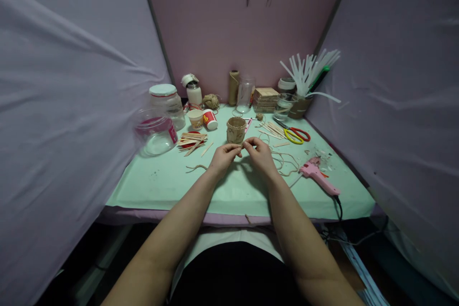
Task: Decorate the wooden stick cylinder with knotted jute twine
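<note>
My left hand (224, 158) and my right hand (259, 154) meet over the middle of the table, thumbs and fingertips pinched close together. Between them is a thin strand of brown twine, mostly covered by the fingers. More twine (287, 162) lies in loose loops to the right of my right hand, and a short twine end (196, 168) shows to the left of my left wrist. Just beyond my fingertips a small twine-covered pot (235, 132) stands upright, with a braided-looking rim.
A pink glue gun (320, 178) lies at the right with its cord over the front edge. Behind it are scissors (296, 135) and wooden sticks (273, 130). More sticks (192, 139), paper cups (195, 119) and clear jars (158, 141) stand left. Glue sticks (308, 74) rise at back right.
</note>
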`<state>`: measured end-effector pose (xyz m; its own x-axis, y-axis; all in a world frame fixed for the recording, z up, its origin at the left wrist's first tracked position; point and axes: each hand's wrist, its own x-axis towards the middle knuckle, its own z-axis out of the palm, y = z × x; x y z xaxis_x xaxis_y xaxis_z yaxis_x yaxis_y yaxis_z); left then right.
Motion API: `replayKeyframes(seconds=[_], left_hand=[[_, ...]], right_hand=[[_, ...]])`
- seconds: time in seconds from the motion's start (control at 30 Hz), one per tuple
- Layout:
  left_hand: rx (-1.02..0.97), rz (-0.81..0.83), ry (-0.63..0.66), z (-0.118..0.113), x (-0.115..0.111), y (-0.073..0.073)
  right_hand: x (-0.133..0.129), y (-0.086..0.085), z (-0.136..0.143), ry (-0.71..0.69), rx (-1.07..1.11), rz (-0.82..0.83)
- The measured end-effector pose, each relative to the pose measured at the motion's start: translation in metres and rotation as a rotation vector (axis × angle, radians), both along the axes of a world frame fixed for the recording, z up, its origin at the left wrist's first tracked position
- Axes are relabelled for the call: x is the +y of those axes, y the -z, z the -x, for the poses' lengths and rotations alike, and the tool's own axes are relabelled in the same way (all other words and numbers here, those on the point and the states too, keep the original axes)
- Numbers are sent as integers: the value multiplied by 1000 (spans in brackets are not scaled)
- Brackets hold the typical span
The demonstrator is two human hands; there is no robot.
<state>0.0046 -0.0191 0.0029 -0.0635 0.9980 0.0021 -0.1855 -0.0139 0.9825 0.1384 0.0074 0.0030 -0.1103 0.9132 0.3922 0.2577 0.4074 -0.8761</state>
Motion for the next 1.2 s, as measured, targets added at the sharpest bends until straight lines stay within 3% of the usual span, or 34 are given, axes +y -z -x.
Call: replayKeyframes(seconds=[0.33,0.63,1.03,1.2], left_hand=[[-24,-1,3,-1,1,3],[4,-45,-11,-3,-3,-2],[143,-16,164,1,-3,-3],[38,12,139,-3,-3,-1]], right_hand=[[2,3,-1,51,24,8],[5,5,-1,-115,271,171],[2,11,9,-50,370,175],[5,7,6,-92,402,208]])
